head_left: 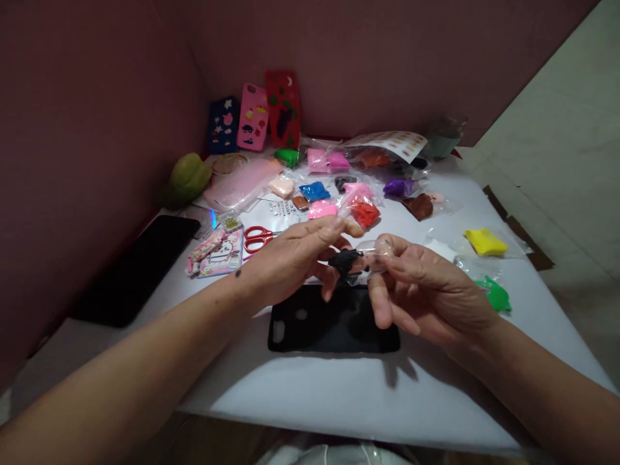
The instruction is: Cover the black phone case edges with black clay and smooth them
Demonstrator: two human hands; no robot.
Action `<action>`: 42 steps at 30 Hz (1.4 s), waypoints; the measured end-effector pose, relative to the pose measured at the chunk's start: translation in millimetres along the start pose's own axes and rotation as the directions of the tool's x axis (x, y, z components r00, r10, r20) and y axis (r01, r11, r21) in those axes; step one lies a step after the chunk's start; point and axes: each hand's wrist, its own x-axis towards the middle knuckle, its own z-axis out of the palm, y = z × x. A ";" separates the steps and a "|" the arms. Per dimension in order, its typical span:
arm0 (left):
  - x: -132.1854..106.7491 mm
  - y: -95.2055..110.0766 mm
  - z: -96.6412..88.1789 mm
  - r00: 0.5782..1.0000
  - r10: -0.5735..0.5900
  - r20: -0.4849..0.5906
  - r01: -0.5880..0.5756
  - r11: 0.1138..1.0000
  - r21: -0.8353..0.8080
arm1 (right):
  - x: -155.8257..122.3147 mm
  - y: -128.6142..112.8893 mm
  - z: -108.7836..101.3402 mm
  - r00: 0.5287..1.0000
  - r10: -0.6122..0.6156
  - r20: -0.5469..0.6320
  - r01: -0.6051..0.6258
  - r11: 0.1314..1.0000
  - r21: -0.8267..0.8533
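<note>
My left hand (300,255) and my right hand (421,290) meet above a black phone case (334,329) lying flat on the white table (339,394). Between them is a small clear plastic bag (375,253) with a lump of black clay (343,261) at its mouth. My left fingers pinch the black clay. My right fingers grip the bag's other end.
Several bagged clay lumps in pink, blue, red, purple, brown, yellow (485,242) and green (496,296) lie across the table. Red scissors (256,237), a sticker card and a black phone (140,265) are at the left. Decorated phone cases (253,117) lean on the back wall.
</note>
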 end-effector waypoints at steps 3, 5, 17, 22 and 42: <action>-2.7 9.1 -6.1 0.990 0.103 -0.094 -0.085 0.980 0.178 | 0.8 -1.7 -1.6 0.993 -0.084 -0.078 0.076 0.992 -0.103; -6.0 13.5 -4.8 0.984 0.162 -0.078 -0.131 0.944 0.302 | 0.7 -1.8 -0.3 0.983 -0.135 -0.125 0.111 0.977 -0.182; -12.9 8.9 12.8 0.947 0.306 -0.099 -0.248 0.891 0.380 | -0.7 -1.1 5.1 0.969 -0.173 -0.175 0.126 0.959 -0.255; -10.4 10.4 13.5 0.950 0.280 -0.135 -0.242 0.938 0.247 | 7.1 0.3 -1.2 0.950 -0.222 -0.218 0.197 0.972 -0.132; -7.7 -5.3 14.0 0.922 0.387 -0.020 -0.304 0.752 0.585 | 12.7 6.6 -3.0 0.973 -0.004 -0.229 0.022 0.997 0.077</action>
